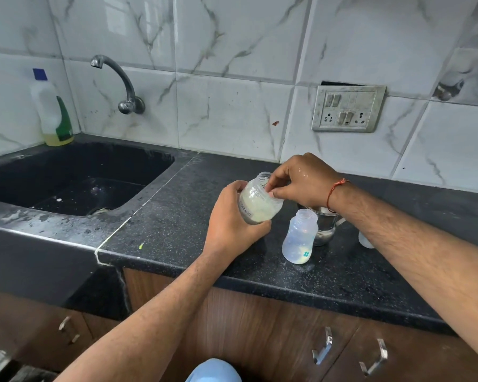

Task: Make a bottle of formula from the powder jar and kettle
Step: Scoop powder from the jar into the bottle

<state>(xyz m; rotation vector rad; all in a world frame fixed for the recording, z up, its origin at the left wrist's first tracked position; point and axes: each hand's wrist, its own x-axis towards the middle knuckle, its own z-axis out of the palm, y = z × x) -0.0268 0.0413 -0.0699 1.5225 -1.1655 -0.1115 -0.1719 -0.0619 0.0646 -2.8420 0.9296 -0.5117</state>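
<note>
The powder jar is a clear, lidless jar holding pale cream powder that clings to its walls, with a grey label band whose lettering is too tilted to read surely. It is held tilted above the black speckled desk, its mouth leaning up and away from the person. The left hand forms a full grip around the jar's lower half, fingers wrapped under it. The right hand has a narrow pinching grip at the jar's rim; thumb and fingertips meet there, but whether they hold a scoop or only the rim cannot be told. A red thread circles the right wrist.

Just below and to the right of the left grip stands one baby bottle, translucent, open at the top, upright on the desk, with a little yellowish powder at its bottom and a small teal flower mark. Behind it, under the right wrist, sits one steel vessel, largely hidden by the arm, so its shape is unclear. A small whitish object shows beyond the right forearm, mostly covered.

Far left of both grips lies one black sink, with one curved tap on the marble-tiled wall and one detergent bottle in the corner. One switch plate sits on the wall above the right grip.
</note>
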